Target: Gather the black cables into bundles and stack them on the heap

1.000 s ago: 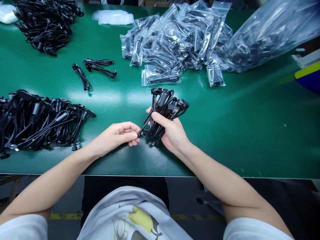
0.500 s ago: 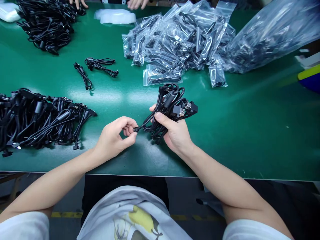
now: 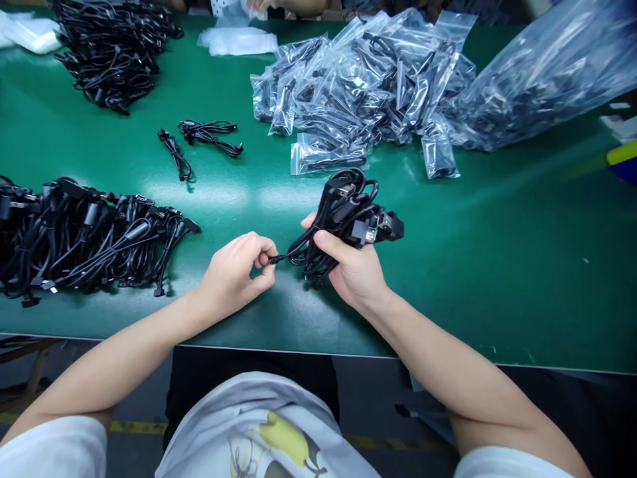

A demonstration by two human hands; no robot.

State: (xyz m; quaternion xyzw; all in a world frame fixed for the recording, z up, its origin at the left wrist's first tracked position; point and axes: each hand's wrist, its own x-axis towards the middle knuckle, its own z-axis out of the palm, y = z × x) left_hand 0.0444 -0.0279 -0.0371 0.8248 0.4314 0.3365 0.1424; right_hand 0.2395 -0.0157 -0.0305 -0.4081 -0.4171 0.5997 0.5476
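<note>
Across the head view runs a glossy green counter (image 3: 497, 265), with pale glare and small scuffs on its surface and a thin light edge at the front. Below it, the grey floor (image 3: 368, 405) carries a yellow line (image 3: 137, 427), partly hidden by the person's lap and white shirt (image 3: 239, 405), which bears a yellow fruit-like print. At the far side, a co-worker's hand (image 3: 261, 5) is at a thin clear sheet above a stack of clear bags (image 3: 239, 41).

Over the front middle of the counter, the right hand (image 3: 358, 265) grips a bundle of black cables (image 3: 343, 216), thumb across it, metal plugs facing right. The left hand (image 3: 239, 265) pinches a thin cable end (image 3: 275, 259) drawn out from the bundle's left side.

A long heap of black cables (image 3: 89, 239) lies at the left, another pile (image 3: 109, 60) farther back, and loose tied cables (image 3: 212, 136) between that pile and the hands. Beyond the bundle sit bagged cables (image 3: 348, 86), beside a large plastic bag (image 3: 562, 73). A yellow and blue object (image 3: 623, 159) is cut off at the right edge.
</note>
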